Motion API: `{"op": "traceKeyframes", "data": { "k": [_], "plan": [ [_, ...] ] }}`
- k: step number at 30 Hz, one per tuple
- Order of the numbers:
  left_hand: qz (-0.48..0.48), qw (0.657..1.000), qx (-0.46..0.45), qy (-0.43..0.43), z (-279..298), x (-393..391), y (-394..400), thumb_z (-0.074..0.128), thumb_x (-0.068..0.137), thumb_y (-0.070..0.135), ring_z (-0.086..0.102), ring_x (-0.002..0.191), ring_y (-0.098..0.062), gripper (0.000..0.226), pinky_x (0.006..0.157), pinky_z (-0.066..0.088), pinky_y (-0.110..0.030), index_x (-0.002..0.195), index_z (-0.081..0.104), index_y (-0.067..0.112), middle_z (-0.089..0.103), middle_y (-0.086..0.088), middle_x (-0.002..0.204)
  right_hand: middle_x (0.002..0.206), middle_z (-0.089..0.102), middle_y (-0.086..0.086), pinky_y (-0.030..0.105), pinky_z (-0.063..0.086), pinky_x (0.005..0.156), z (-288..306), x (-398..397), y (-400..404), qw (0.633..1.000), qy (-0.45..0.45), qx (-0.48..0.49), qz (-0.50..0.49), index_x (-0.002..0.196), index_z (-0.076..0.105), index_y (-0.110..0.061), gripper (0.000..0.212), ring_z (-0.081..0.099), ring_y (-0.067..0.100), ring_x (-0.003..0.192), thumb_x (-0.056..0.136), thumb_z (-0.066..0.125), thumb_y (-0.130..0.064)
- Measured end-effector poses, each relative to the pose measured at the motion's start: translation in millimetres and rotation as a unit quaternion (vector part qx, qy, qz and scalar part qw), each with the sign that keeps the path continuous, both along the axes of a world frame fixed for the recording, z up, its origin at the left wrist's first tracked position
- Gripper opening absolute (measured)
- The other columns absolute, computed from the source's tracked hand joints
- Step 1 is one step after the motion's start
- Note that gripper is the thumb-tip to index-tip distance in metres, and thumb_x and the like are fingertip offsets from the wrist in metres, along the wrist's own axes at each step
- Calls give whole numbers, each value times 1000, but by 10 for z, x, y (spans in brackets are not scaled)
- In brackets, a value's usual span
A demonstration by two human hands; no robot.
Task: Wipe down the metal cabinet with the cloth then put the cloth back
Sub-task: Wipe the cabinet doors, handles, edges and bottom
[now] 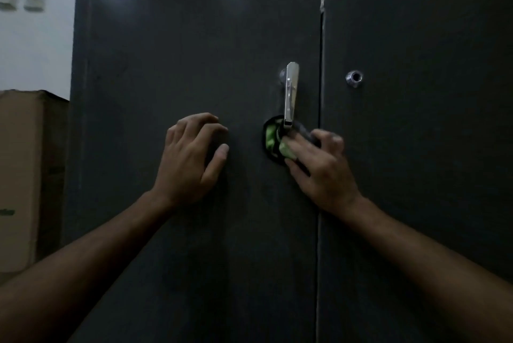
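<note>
Fingers [301,145] of the right hand [323,169] press the cloth [273,138] to the metal cabinet [172,37], just below the handle [291,93].

The cloth, green and dark, sits bunched against the left door at the handle's lower tip, partly tucked behind it; the right hand's fingers curl over it and grasp it, so that pressure can be applied in the tight area around the handle. The left hand [191,156] holds nothing: its fingers are bent, fingertips resting on the door face to the left of the cloth, likely to steady the door against the wiping force. Both doors are closed, with the seam just right of the handle. A round lock [354,78] sits on the right door. A cardboard box [25,176] stands at far left. Judged from this, wiping is under way; returning the cloth is not yet done.
</note>
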State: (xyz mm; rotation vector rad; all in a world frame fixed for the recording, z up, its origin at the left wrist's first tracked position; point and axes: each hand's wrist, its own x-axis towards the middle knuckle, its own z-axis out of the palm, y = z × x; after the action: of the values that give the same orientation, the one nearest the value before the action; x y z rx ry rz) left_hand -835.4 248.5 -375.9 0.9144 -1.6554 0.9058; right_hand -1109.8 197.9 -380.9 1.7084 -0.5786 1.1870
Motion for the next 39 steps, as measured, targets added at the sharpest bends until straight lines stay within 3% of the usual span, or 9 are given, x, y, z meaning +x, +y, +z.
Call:
{"op": "traceKeyframes", "data": {
  "k": [4,10,14,19,23,28,31,35,39],
  "plan": [
    [-10,999,-9,41,20,-134,-29,44,97,40,43,128,-19,37,102,27,-30,121,61,17,52,-2,133,145,52,16,46,42,96,-390,438,111,992,105,4,-65,135,57,-8,46,50,33,120,95,57,-29],
    [-87,975,-53,197,249,-93,42,40,99,27,39,108,-4,28,87,27,-27,110,63,17,55,-1,119,155,20,36,47,36,110,280,1285,546,976,-45,115,-179,147,30,8,59,27,46,139,96,38,-22],
    [-54,989,-32,133,259,71,25,41,100,35,39,114,-7,33,89,27,-29,116,63,18,52,-1,124,146,40,33,56,18,116,856,1193,671,913,-14,84,-399,138,45,10,53,17,54,142,102,32,-27],
    [-43,995,-23,83,181,87,29,42,99,39,44,122,-17,34,94,27,-30,118,62,19,51,-1,127,143,41,38,60,15,115,371,1001,663,858,101,64,-500,137,44,13,60,23,60,138,102,27,-33],
    [-21,999,-4,43,139,82,43,40,98,43,42,129,-20,42,103,28,-33,124,60,18,50,-3,134,149,30,39,61,6,121,30,758,587,902,131,67,-405,142,33,17,61,4,59,144,100,26,-28],
    [80,994,16,-69,146,262,0,37,98,54,37,140,-29,62,115,29,-46,146,48,16,40,-9,152,154,29,33,56,17,121,-283,22,373,951,88,84,-284,147,35,8,64,11,43,150,98,42,-32],
    [110,988,35,-99,134,333,-83,33,97,61,26,148,-30,71,120,22,-49,154,37,18,29,-10,160,159,22,27,52,15,123,5,-132,257,961,46,106,-251,150,27,5,69,8,37,152,100,27,-41],
    [123,988,4,-94,82,325,-171,35,97,62,25,149,-31,73,121,20,-49,154,35,17,29,-11,161,164,17,14,50,6,125,642,-25,82,985,-42,94,-141,156,25,-6,65,2,34,153,101,39,-37],
    [109,990,-9,-84,95,286,-176,36,97,58,27,146,-31,69,119,21,-49,152,39,16,32,-12,158,155,41,12,46,8,124,489,-90,23,995,23,74,-56,141,51,-8,49,19,34,151,94,49,-23]
  ]
}}
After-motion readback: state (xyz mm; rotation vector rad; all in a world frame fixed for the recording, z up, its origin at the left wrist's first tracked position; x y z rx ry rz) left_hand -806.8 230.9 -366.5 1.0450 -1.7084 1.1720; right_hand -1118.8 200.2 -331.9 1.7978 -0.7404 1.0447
